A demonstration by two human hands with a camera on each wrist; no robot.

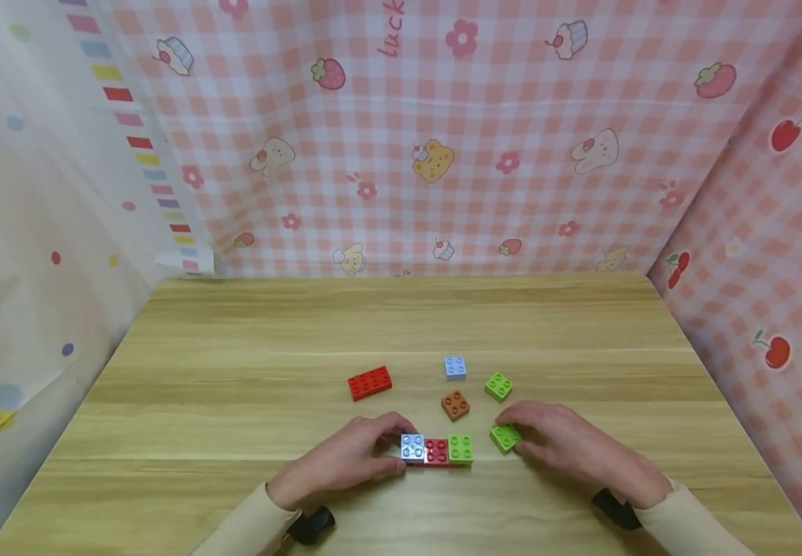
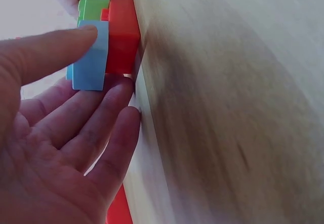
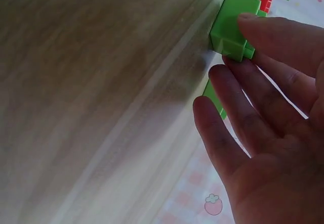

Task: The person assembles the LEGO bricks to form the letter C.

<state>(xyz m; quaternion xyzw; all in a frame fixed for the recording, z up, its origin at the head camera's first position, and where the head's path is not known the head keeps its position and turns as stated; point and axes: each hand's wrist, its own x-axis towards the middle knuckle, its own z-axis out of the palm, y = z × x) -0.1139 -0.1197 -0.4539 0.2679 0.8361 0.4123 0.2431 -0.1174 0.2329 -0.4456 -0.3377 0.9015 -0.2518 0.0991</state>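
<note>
On worktop (image 1: 164,432), long axis left-right: red base brick (image 1: 436,451), light-blue brick (image 1: 412,448) on left end, lime-green brick (image 1: 460,448) on right. Your left hand (image 1: 348,455): grip at brick width, pinching light-blue end. Your right hand (image 1: 567,444): likewise, pinching loose green brick (image 1: 505,438), apart, just right of base.

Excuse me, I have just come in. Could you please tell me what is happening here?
A person is at work at a wooden table. The left hand holds a red base brick by its left end, where a blue block sits; an attached green block sits on the right end. The right hand pinches a loose green block, apart from that piece. Farther back lie a long red brick, a light blue block, a brown block and another green block.
</note>
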